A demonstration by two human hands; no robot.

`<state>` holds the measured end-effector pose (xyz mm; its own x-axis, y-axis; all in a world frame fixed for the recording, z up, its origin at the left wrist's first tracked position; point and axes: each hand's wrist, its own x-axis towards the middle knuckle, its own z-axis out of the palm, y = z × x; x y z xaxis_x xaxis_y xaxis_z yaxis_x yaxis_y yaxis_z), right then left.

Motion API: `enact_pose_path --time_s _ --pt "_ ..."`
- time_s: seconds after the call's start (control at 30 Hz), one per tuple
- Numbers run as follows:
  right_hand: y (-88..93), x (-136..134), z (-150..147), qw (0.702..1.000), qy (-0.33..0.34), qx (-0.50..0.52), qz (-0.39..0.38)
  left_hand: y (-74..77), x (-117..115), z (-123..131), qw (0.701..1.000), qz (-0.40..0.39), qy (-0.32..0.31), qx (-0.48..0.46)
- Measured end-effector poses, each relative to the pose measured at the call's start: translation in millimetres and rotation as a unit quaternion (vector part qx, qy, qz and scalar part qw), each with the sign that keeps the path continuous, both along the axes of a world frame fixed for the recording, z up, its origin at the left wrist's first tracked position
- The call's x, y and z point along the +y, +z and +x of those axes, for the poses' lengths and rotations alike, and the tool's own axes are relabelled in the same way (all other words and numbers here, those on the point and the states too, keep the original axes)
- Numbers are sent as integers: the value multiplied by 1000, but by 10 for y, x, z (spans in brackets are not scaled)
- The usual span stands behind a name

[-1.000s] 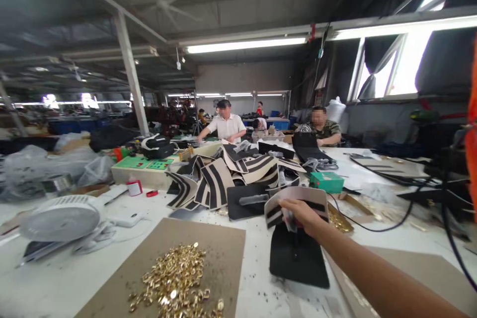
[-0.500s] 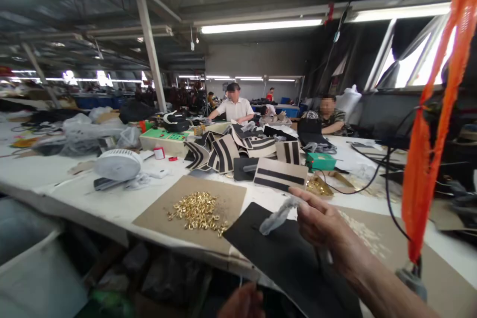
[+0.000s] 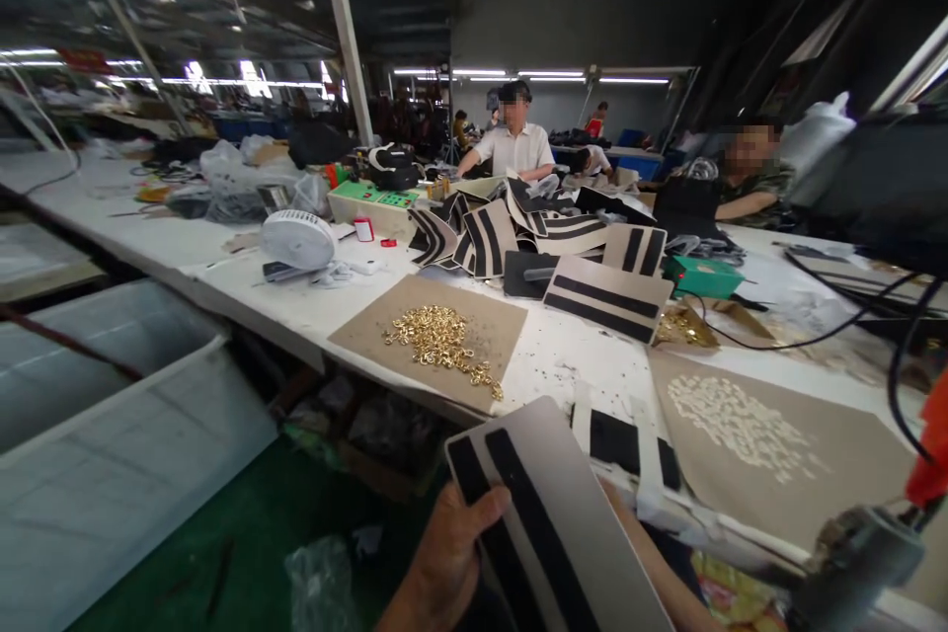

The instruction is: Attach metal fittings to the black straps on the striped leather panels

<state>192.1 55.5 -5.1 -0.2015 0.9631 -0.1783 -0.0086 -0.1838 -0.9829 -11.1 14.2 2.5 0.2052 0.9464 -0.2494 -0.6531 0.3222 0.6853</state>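
Note:
A beige panel with two black stripes [image 3: 567, 474] is tilted up in front of me, below the table's near edge. My left hand [image 3: 451, 548] grips its left side, thumb pressed on the striped face and fingers underneath. Behind the panel's right side comes my right forearm [image 3: 652, 558]; that hand's fingers are hidden by the panel. Just beyond it, a black piece crossed by white strips [image 3: 616, 441] lies at the table edge. Gold-coloured metal clasps [image 3: 434, 331] are heaped on a brown board [image 3: 362, 331], and small pale pieces [image 3: 733, 420] are spread on another board to the right.
Striped panels [image 3: 493, 237] are piled mid-table, one flat panel [image 3: 607, 296] in front. A white fan [image 3: 297, 239], green box [image 3: 703, 276] and green-topped machine [image 3: 374, 200] stand around. A large pale bin [image 3: 140, 454] is at left. Two people [image 3: 516, 148] sit opposite.
The panel's plain black side with a plastic-wrapped handle faced up before; its striped side shows now. My left hand has come up onto it, and my right hand has gone behind. The view has turned downward.

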Motion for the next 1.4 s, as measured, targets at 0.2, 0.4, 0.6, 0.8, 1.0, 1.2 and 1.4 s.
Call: enact_pose_path --time_s 0.2,0.4,0.6,0.8,1.0,1.2,1.4 --pt "257 612 -142 961 2 -237 144 -20 -13 -296 991 34 55 116" --pt "38 1326 -469 893 91 -382 220 -323 8 -357 950 154 -2 272" --pt "-127 1422 -608 866 101 -438 217 -549 9 -198 941 201 -129 239" --pt "-133 1414 -565 845 137 -457 242 -619 66 -171 922 252 -164 242" --pt "-131 1373 -499 833 135 -465 268 -595 41 -64 920 263 -168 236" --pt "10 1336 -546 781 131 -543 280 -475 40 4 909 270 -173 265" --pt "104 1397 -662 755 147 -573 283 -300 4 14 902 278 -192 270"
